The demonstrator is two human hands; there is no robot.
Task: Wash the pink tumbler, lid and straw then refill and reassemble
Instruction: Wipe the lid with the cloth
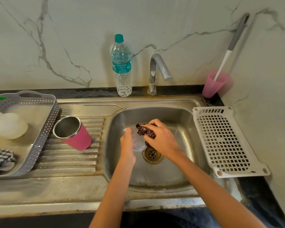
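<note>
- Left hand [127, 142] is gripping the clear lid [138, 142] over the sink [155, 178].
- Right hand [161, 137] is clutching a dark scrubber [144, 130], pressing it against the lid.
- Tumbler [73, 133] is lying tilted on the drainboard [69, 155].

Home kitchen: steel sink [155, 186], tap [156, 69], marble wall [56, 38].

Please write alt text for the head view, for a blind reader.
Over the sink, the left hand holds a clear lid and the right hand holds a dark scrubber against it. The pink tumbler lies on the drainboard, the straw behind it.
</note>
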